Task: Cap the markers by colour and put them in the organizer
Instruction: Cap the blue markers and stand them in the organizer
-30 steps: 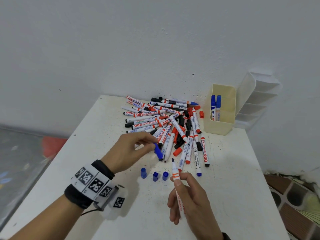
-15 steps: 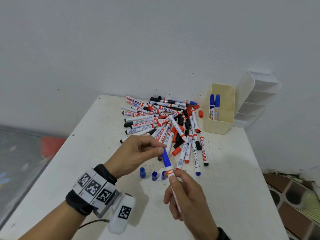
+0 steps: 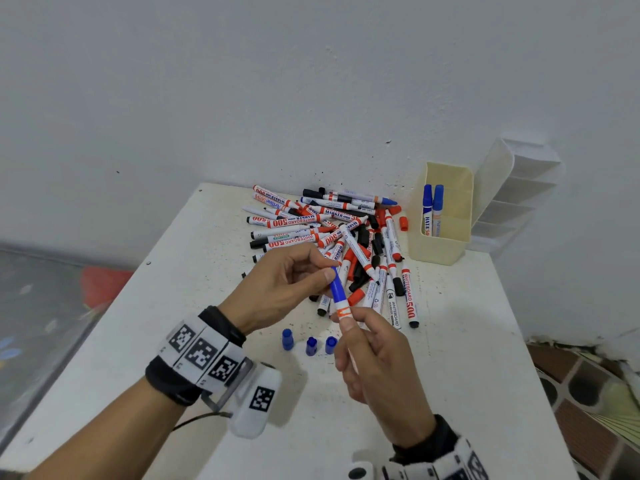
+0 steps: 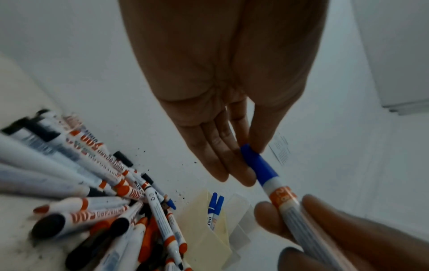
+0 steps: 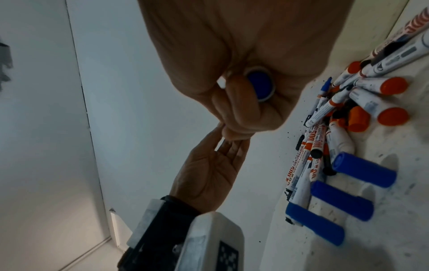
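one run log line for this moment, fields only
step: capping | left hand: pinches blue cap | right hand: holds marker | cap on marker | organizer: two blue markers

Held marker: white barrel, orange band, blue cap, blue end plug. Three loose caps on table: blue. Pile of markers: white barrels, orange and black print, orange, black, few blue caps. Organizer: pale yellow; inside two markers with blue caps. Table: white, black specks. Left wristband: black with white squares, black pixel pattern. Wall: white.
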Tool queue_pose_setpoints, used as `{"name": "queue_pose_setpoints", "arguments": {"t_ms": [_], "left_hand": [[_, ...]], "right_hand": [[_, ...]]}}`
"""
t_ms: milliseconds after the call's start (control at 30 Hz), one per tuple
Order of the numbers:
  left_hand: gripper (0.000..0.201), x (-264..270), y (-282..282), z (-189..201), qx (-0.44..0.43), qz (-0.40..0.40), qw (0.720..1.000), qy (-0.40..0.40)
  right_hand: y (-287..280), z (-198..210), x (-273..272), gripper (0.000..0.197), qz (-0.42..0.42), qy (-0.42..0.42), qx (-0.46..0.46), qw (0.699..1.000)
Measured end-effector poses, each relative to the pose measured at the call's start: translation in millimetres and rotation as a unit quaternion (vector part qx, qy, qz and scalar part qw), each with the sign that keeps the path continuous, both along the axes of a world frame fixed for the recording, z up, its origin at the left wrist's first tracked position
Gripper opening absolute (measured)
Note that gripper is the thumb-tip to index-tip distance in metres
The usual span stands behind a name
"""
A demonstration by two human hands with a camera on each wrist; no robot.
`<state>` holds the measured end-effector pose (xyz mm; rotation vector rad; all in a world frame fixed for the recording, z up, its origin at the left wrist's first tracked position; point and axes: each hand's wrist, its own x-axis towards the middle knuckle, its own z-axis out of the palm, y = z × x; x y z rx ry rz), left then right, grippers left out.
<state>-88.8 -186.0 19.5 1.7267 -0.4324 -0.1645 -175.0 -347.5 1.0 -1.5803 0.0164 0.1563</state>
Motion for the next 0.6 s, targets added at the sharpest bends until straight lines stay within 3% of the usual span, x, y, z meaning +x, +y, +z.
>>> {"name": "queue_pose_setpoints", "arguments": {"t_ms": [133,233,300,467,600], "left_hand": [[0.023,3,6,3,0.01,0.005,1.0,-0.017],[0.037,6,26,-16,-0.116,0.083,0.987,0.079],[0.054,8,43,-37,-0.227,0.13,0.948,0.18],[0.018,2,64,-78,-0.42,0.197,0.825,0.323],[0.054,-2,68,-89,-0.465,0.173,0.799,0.341]], "right_hand": [[-8,-2,3,0.016,0.03,-0.02,-0.03,0.999],[-25,-6,11,0.012,-0.002,-0.045,-0.105,0.993],[-43,-5,26,0.013,-0.076,-0.068,-0.128,0.987],[-100,17,83,0.061,-0.234,-0.178,-0.209,0.933],[-133,38,137,0.051,-0.325,-0.229,-0.289,0.871]]}}
